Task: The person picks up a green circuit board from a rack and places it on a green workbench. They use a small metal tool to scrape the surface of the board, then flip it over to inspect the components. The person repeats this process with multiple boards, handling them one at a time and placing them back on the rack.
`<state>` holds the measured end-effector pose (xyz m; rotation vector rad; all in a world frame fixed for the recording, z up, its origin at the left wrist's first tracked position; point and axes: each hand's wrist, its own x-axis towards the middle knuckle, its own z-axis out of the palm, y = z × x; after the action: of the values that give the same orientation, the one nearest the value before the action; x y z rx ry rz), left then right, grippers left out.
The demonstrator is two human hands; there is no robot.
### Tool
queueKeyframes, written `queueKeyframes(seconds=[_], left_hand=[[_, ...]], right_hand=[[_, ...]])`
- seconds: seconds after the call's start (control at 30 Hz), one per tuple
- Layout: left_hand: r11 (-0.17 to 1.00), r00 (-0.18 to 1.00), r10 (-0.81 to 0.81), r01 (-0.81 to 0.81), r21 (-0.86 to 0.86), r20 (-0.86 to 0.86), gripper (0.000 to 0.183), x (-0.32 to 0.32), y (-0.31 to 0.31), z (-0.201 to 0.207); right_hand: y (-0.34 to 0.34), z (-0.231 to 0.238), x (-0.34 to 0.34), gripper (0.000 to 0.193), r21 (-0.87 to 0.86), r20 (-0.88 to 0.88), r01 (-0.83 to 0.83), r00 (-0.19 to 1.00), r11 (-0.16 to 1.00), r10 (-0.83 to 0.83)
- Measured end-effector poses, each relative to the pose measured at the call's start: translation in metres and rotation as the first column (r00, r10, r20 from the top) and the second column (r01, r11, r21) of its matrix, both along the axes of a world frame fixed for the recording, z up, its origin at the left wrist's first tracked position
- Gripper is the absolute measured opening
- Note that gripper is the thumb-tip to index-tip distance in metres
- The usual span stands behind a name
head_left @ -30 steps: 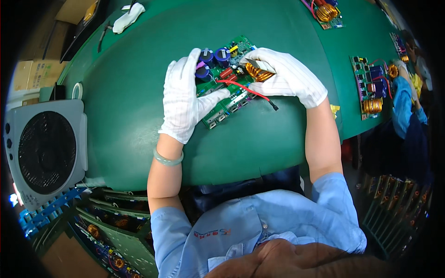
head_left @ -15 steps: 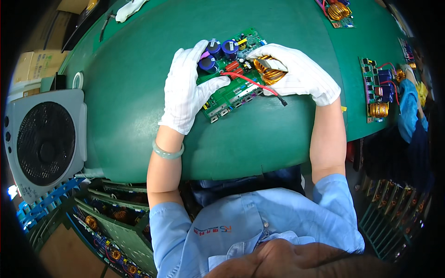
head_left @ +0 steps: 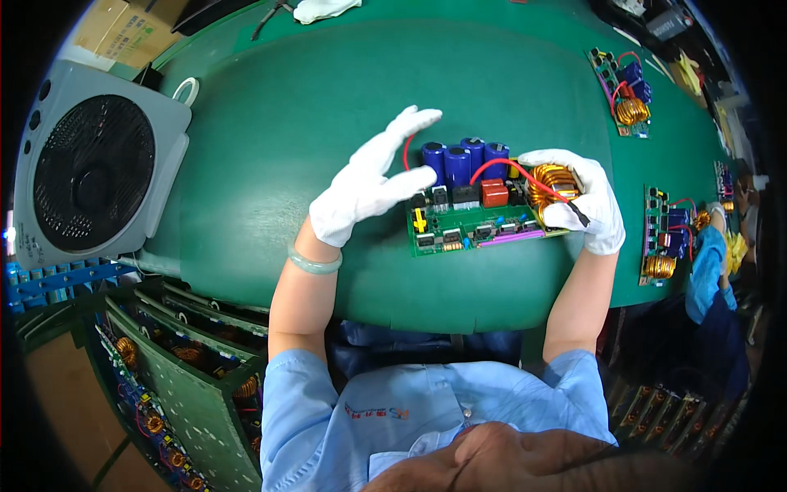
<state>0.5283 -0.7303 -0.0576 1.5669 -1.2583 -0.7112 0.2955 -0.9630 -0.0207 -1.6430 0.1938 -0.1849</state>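
In front of me is a green circuit board (head_left: 467,221) with several blue cylindrical capacitors (head_left: 457,166) standing along its far side. A red block component (head_left: 494,193) sits near its middle, and a red wire (head_left: 516,166) with a dark tip arches over to the right. My right hand (head_left: 598,209), in a white glove, grips the board's right end around the copper-wound coil (head_left: 552,187). Also gloved, my left hand (head_left: 369,184) is open at the board's left end, its fingers stretched away and its thumb close to the nearest capacitor; contact there is unclear.
More circuit boards, one at the far right (head_left: 627,94) and one at the right (head_left: 666,234), lie on the green table (head_left: 262,164). A grey fan (head_left: 98,164) stands at the left. Green racks (head_left: 184,361) holding boards are below left. Another person's blue sleeve (head_left: 707,271) shows at right.
The board has turned and tipped, so its capacitors now stand upright along the far side. My left hand has let go of its left part; my right hand stays on the coil end.
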Motion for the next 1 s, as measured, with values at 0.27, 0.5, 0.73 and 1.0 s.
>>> queueKeyframes(seconds=[0.27, 0.5, 0.73, 1.0], left_hand=[[0.999, 0.994, -0.044, 0.045, -0.004, 0.101, 0.092, -0.006, 0.0, 0.0], [0.997, 0.993, -0.052, 0.058, -0.048, 0.109, 0.09, -0.007, -0.001, -0.001], [0.998, 0.995, -0.058, 0.06, -0.027, 0.085, 0.089, -0.008, -0.001, 0.0], [0.992, 0.932, 0.091, -0.116, -0.05, -0.35, 0.052, 0.007, -0.008, -0.018]], right_hand=[[-0.004, 0.003, -0.003, 0.074, -0.017, -0.046, -0.065, 0.997, 0.998, 0.064], [-0.005, 0.004, -0.004, 0.074, -0.13, -0.064, -0.073, 0.996, 0.989, 0.065], [-0.005, 0.005, -0.005, 0.072, -0.171, -0.065, -0.077, 0.996, 0.982, 0.067], [-0.004, 0.004, -0.003, 0.073, -0.136, -0.078, -0.062, 0.996, 0.989, 0.052]])
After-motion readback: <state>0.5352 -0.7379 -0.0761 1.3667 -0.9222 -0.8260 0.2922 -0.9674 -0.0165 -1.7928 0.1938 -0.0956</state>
